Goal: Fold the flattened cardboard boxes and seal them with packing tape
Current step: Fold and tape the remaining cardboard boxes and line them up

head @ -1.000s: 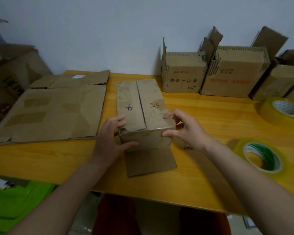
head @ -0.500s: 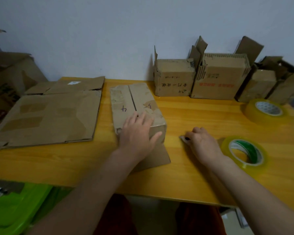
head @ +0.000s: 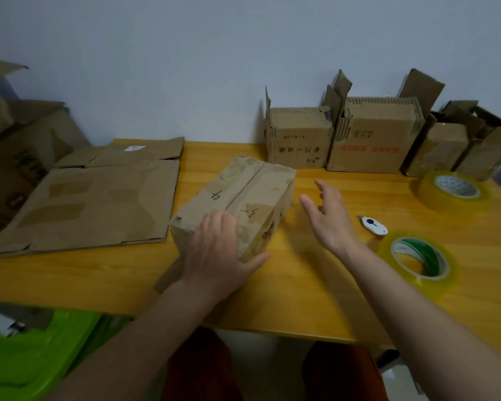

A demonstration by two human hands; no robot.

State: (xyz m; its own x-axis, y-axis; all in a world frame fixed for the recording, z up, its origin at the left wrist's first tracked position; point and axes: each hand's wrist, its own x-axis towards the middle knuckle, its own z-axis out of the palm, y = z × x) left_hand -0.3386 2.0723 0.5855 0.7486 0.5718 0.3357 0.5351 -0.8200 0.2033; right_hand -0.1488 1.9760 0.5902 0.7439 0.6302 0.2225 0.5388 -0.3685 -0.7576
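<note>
Bare forearms, no sleeves; dark reddish trousers (head: 203,369).

Two tape rolls (head: 422,258) (head: 454,189), five folded boxes (head: 237,204) (head: 298,140) (head: 373,143) (head: 443,146) (head: 492,151), one cutter (head: 373,225)

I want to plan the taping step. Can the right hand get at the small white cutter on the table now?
Probably yes. The right hand is open and holds nothing, the cutter lies just beside it, and nothing stands between them on the table.

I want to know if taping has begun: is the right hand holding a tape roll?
No. The right hand hovers open beside the box, apart from both tape rolls.
</note>
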